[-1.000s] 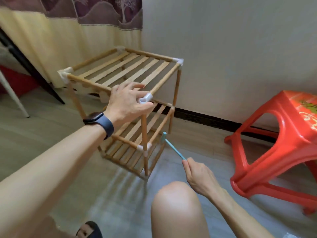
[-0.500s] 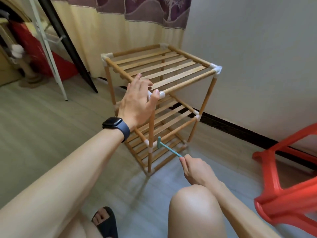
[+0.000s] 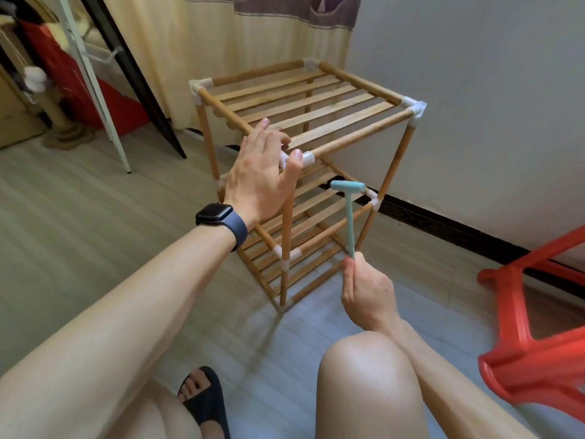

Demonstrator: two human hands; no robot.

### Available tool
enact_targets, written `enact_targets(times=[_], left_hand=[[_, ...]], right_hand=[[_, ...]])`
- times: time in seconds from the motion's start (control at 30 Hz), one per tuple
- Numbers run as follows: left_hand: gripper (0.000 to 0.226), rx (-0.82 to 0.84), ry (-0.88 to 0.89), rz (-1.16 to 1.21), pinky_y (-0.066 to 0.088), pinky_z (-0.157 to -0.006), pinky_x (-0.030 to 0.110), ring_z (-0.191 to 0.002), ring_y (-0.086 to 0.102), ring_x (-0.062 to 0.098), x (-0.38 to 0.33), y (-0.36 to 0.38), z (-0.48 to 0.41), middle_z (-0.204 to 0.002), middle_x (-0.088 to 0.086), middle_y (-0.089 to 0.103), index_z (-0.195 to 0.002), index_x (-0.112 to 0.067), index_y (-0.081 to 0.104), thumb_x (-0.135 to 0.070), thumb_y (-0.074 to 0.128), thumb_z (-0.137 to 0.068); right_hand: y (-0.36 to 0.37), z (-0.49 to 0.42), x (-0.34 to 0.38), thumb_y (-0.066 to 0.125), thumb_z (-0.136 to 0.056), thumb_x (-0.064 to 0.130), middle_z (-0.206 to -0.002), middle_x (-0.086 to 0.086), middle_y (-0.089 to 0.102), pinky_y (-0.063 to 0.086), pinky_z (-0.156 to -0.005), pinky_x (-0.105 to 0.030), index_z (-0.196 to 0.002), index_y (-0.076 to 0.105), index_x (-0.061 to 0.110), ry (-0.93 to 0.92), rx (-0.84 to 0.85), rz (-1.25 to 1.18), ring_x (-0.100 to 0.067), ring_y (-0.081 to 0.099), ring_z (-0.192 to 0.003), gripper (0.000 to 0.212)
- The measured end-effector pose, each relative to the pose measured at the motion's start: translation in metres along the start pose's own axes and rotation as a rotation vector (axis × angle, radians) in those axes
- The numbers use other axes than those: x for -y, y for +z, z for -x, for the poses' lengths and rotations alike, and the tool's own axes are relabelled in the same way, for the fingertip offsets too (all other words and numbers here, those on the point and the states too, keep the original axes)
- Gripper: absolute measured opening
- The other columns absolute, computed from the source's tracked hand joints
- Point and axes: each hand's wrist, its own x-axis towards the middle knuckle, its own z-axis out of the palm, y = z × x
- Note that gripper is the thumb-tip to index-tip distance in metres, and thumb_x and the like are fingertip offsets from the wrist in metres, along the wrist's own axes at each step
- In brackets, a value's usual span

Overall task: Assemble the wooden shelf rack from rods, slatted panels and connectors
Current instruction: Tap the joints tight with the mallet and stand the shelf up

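A wooden shelf rack [image 3: 304, 109] stands on the floor near the wall, with slatted panels on three levels joined by white plastic connectors. My left hand [image 3: 259, 175] rests on the near top corner, fingers spread over the white connector [image 3: 305, 158], thumb against it. My right hand [image 3: 364, 289] grips the thin handle of a small teal plastic hammer [image 3: 348, 191]. The hammer stands upright, its head level with the middle shelf, just right of the near front post.
A red plastic stool [image 3: 535, 337] sits at the right. A cream curtain [image 3: 221, 52] hangs behind the rack, with a white stand leg [image 3: 95, 90] and a black bar at the left. My knee [image 3: 367, 375] and sandalled foot [image 3: 205, 397] are in front.
The view swung left and the stool slid toward the right edge. My right hand raised the hammer from a low slant to upright. My left hand stayed on the top corner.
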Motion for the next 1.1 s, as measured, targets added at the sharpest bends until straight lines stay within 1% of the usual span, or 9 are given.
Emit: enact_targets(times=[0.1, 0.13, 0.23, 0.4, 0.53, 0.7, 0.87, 0.97, 1.1], left_hand=[[0.052, -0.004, 0.004, -0.004, 0.029, -0.118, 0.051, -0.151, 0.022, 0.021, 0.001, 0.002, 0.000, -0.153, 0.016, 0.042, -0.126, -0.010, 0.055, -0.047, 0.030, -0.099], [0.052, -0.005, 0.007, -0.011, 0.029, -0.118, 0.052, -0.151, 0.022, 0.021, 0.000, 0.002, 0.001, -0.152, 0.015, 0.042, -0.125, -0.010, 0.055, -0.047, 0.030, -0.099], [0.050, -0.006, 0.011, -0.016, 0.032, -0.116, 0.050, -0.150, 0.022, 0.020, 0.002, 0.004, -0.001, -0.152, 0.014, 0.042, -0.124, -0.011, 0.056, -0.048, 0.033, -0.099], [0.057, 0.001, 0.016, -0.039, 0.032, -0.109, 0.039, -0.151, 0.021, 0.018, 0.010, 0.006, 0.000, -0.148, 0.011, 0.046, -0.123, -0.013, 0.056, -0.054, 0.027, -0.096], [0.061, 0.025, 0.046, -0.072, 0.030, -0.103, 0.031, -0.150, 0.023, 0.016, 0.026, -0.012, 0.000, -0.147, 0.010, 0.049, -0.127, -0.012, 0.057, -0.052, 0.021, -0.097], [0.057, 0.062, 0.049, -0.109, 0.027, -0.119, 0.037, -0.148, 0.032, 0.018, 0.055, -0.053, 0.003, -0.144, 0.009, 0.055, -0.129, -0.013, 0.062, -0.039, 0.021, -0.098], [0.045, -0.165, -0.093, -0.300, 0.041, -0.106, 0.052, -0.098, 0.063, 0.037, 0.046, -0.078, 0.000, -0.091, 0.009, 0.069, -0.124, -0.012, 0.061, -0.020, 0.036, -0.088], [0.041, -0.175, 0.037, -0.385, 0.036, -0.111, 0.050, -0.106, 0.065, 0.031, 0.026, -0.057, -0.010, -0.109, 0.012, 0.072, -0.122, -0.012, 0.065, -0.024, 0.039, -0.093], [0.050, 0.015, 0.110, -0.444, 0.028, -0.117, 0.048, -0.130, 0.052, 0.023, -0.026, 0.003, -0.028, -0.140, 0.005, 0.059, -0.140, -0.016, 0.055, -0.039, 0.037, -0.100]], right_hand=[[0.006, 0.001, -0.008, 0.019, -0.107, 0.043, -0.096, -0.009, 0.067, 0.044, -0.071, -0.040, -0.103, 0.051, 0.018, 0.108, 0.402, 0.236, -0.036, 0.064, -0.088, 0.040], [0.005, 0.000, -0.012, 0.019, -0.107, 0.044, -0.096, -0.008, 0.066, 0.044, -0.071, -0.040, -0.101, 0.049, 0.019, 0.092, 0.424, 0.266, -0.036, 0.064, -0.087, 0.040], [0.003, 0.002, -0.008, 0.016, -0.103, 0.046, -0.071, 0.006, 0.051, 0.032, -0.059, -0.038, -0.088, 0.037, 0.020, 0.015, 0.123, 0.061, -0.029, 0.054, -0.064, 0.036], [0.012, 0.003, -0.008, 0.016, -0.108, 0.043, -0.103, -0.010, 0.067, 0.039, -0.068, -0.038, -0.105, 0.045, 0.018, 0.056, 0.515, 0.362, -0.036, 0.064, -0.095, 0.039], [0.001, 0.001, -0.012, 0.016, -0.107, 0.045, -0.089, -0.008, 0.063, 0.043, -0.067, -0.041, -0.091, 0.038, 0.019, 0.082, 0.398, 0.208, -0.036, 0.060, -0.081, 0.037], [-0.008, 0.002, -0.032, 0.019, -0.107, 0.044, -0.093, -0.011, 0.066, 0.037, -0.064, -0.040, -0.087, 0.036, 0.021, 0.206, 0.282, 0.147, -0.039, 0.059, -0.085, 0.035], [-0.009, 0.008, -0.053, 0.018, -0.107, 0.043, -0.076, -0.001, 0.057, 0.035, -0.060, -0.038, -0.083, 0.034, 0.021, 0.299, 0.187, 0.164, -0.034, 0.057, -0.075, 0.036], [-0.008, 0.011, -0.058, 0.017, -0.106, 0.042, -0.067, 0.006, 0.048, 0.033, -0.057, -0.038, -0.082, 0.033, 0.021, 0.319, 0.105, 0.184, -0.028, 0.048, -0.062, 0.036], [-0.005, 0.008, -0.055, 0.017, -0.106, 0.043, -0.068, 0.007, 0.049, 0.032, -0.057, -0.037, -0.082, 0.031, 0.023, 0.329, 0.054, 0.167, -0.026, 0.047, -0.060, 0.034]])
